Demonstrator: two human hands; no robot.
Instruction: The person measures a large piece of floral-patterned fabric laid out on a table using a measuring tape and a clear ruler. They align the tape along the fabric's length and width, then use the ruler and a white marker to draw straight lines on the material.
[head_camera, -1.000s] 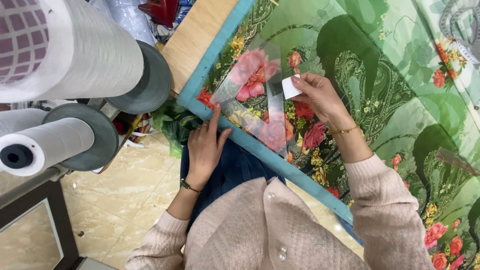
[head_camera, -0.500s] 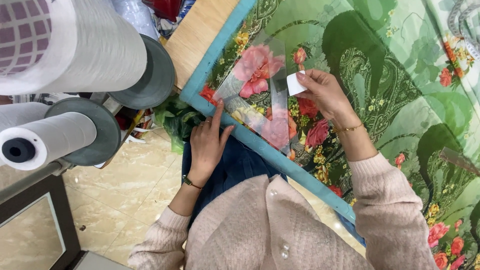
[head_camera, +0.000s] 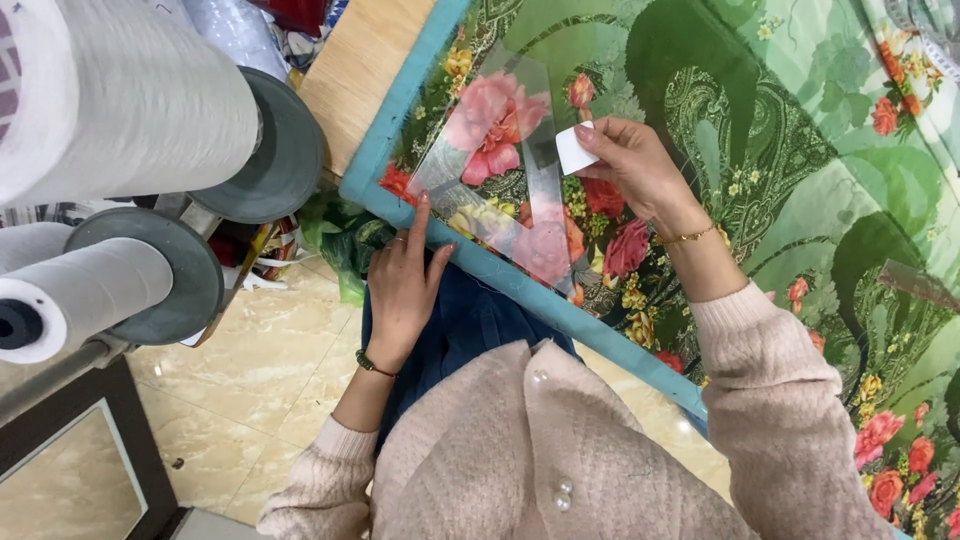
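Nearest the camera: the person's pale pink knitted cardigan with pearl buttons, dark blue cloth below it at the lap.

Left hand, a bead bracelet at the wrist, lies open with fingers spread, fingertips pressing the near corner of a clear plastic triangular set-square at the fabric's teal border. Not gripping; it pins the square flat.

The clear plastic square lies flat on green floral printed fabric, pink and red roses showing through it. Judged: thin, stiff, light, smooth-faced, so it is likely to skate on the cloth unless held down. Best hold looks to be flat finger pressure near a corner or along an edge, clear of the edge being marked. The fabric looks soft and limp and would ruck if dragged.

Right hand, a thin gold chain at the wrist, is closed in a pinch on a small white flat piece of tailor's chalk, held at the far side of the square, touching or just above it; cannot tell which.

Further out: bare wooden table top beyond the teal border. To the left, large white rolls of material on grey discs, over a cream tiled floor.
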